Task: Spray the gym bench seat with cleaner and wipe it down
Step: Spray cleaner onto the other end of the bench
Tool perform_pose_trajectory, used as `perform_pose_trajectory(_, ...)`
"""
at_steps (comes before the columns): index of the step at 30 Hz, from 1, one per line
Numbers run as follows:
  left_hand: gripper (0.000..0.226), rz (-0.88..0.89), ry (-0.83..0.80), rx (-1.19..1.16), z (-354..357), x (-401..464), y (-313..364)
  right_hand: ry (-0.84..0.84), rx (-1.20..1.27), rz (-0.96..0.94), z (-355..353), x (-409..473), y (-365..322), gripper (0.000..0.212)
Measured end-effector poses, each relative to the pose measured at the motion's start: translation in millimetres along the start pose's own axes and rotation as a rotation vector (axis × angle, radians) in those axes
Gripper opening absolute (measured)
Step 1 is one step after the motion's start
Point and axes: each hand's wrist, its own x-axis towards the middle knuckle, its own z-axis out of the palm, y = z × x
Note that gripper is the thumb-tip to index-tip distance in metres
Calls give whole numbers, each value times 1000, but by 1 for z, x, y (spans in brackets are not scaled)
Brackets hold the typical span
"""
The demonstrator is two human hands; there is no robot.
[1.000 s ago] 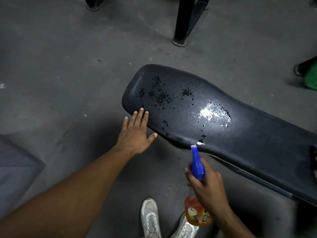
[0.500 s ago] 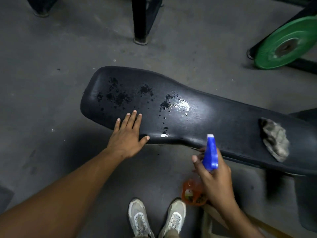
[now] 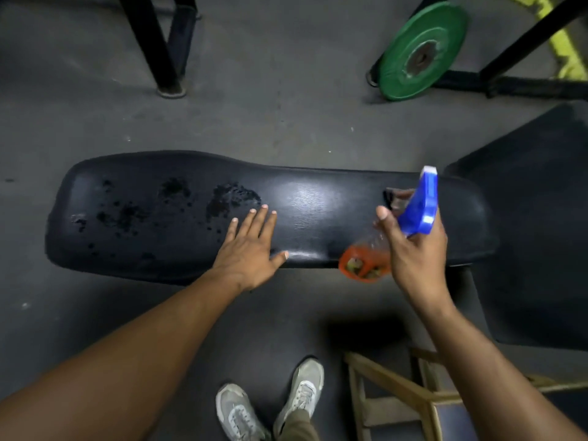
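A long black padded bench seat (image 3: 318,205) lies across the middle of the view. Dark wet spray patches (image 3: 178,202) cover its left half; the right half looks dry and shiny. My left hand (image 3: 251,246) rests flat on the seat's near edge, fingers spread, just right of the wet patches. My right hand (image 3: 413,249) grips a spray bottle (image 3: 416,208) with a blue trigger head and orange liquid, held above the seat's right part. The nozzle points away from me, toward the far right. No cloth shows; the hand and bottle cover that part of the seat.
A green weight plate (image 3: 420,52) leans on a black frame at the back right. Black rack legs (image 3: 159,49) stand at the back left. A second black pad (image 3: 534,224) fills the right side. A wooden stool frame (image 3: 397,396) sits beside my grey shoes (image 3: 270,405).
The view has swung right along the bench. My left hand slid right along the seat past the wet patches. My right hand lifted the bottle over the seat's right part, covering the cloth.
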Motion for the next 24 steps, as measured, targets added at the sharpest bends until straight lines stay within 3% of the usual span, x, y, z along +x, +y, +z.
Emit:
perform_pose_trajectory(13, 90, 95, -40, 50, 30, 72, 71, 90, 12, -33, -12, 84, 31, 33)
perform_pose_trajectory(24, 90, 70, -75, 94, 44, 89, 67, -38, 76, 30, -7, 92, 48, 64)
